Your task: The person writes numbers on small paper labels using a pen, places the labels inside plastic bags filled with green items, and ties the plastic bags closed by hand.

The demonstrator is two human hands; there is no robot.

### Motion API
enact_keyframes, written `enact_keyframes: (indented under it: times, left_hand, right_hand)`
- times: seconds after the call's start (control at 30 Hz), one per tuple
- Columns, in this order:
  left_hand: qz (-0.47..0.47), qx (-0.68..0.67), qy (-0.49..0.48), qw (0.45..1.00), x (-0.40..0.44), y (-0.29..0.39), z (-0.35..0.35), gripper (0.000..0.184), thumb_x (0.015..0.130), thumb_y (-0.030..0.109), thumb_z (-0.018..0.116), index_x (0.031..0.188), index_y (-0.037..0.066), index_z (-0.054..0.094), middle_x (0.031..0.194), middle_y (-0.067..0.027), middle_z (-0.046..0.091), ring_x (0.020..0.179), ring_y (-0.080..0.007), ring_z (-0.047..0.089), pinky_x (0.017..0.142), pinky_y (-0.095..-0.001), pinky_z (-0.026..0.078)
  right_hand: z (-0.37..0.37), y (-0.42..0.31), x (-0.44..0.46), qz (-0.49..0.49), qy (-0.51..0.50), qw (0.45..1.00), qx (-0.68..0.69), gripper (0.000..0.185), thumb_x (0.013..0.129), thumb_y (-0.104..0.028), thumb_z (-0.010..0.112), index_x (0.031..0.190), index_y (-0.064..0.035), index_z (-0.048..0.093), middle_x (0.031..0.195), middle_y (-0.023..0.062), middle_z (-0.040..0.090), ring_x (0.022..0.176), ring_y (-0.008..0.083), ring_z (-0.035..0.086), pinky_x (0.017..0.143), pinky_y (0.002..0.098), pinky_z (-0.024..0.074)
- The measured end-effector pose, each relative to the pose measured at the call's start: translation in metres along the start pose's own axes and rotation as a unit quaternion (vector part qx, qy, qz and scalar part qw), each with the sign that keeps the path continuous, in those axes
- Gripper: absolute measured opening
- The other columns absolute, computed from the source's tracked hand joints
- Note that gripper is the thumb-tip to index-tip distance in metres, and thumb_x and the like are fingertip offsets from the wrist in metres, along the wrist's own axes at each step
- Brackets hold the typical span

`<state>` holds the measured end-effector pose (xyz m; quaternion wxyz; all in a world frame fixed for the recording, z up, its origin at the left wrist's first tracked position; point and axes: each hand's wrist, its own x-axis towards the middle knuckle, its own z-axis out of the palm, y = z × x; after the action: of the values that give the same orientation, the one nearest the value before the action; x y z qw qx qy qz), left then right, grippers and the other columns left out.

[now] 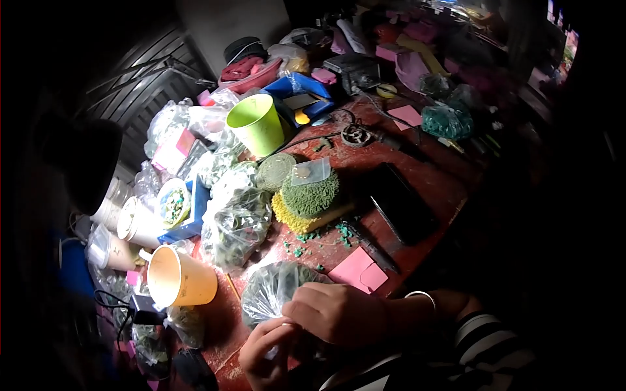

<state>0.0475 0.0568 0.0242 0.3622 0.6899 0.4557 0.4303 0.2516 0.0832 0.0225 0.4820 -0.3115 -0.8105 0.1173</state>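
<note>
Both of my hands meet at the gathered neck of a clear plastic bag (277,287) with dark green contents, near the table's front edge. My right hand (332,313), with a white bracelet at the wrist, pinches the bag's neck. Just below and left of it, my left hand (267,348) has its fingertips closed on the same neck. A pink paper (360,269) lies right of the bag. Beyond it are a dark pen-like tool (372,246), green crumbs (344,234) and a green beaded mound (310,193) on a yellow one (293,216).
An orange cup (179,277) stands left, a lime green cup (254,125) farther back beside a blue tray (297,98). More filled bags (236,221) line the left side. A black phone-like slab (403,203) lies at the right on the red table (450,189).
</note>
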Motion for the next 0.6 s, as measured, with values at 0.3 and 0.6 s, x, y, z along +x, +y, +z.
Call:
enact_keyframes:
  times: [0.3,0.6]
  left_hand:
    - [0.109,0.132,-0.002,0.985,-0.003,0.005,0.006,0.017,0.083,-0.007,0.075,0.097,0.003,0.071,0.096,-0.0111,0.071,0.091,-0.0278,0.066,0.084,-0.0390,0.053]
    - [0.301,0.279,0.060,0.910,0.019,0.003,0.002,0.015,0.089,-0.003,0.073,0.103,0.001,0.069,0.098,-0.0161,0.071,0.087,-0.0352,0.068,0.078,-0.0437,0.057]
  right_hand:
    - [-0.004,-0.009,-0.023,0.122,-0.008,0.989,0.088,0.019,0.094,-0.009,0.064,0.106,0.0022,0.055,0.093,0.0163,0.057,0.086,0.0325,0.065,0.072,0.0400,0.0538]
    - [-0.011,0.049,-0.037,0.082,0.097,0.990,-0.055,0.041,0.090,-0.001,0.062,0.130,0.0025,0.056,0.102,0.0216,0.065,0.094,0.0345,0.065,0.085,0.0427,0.0545]
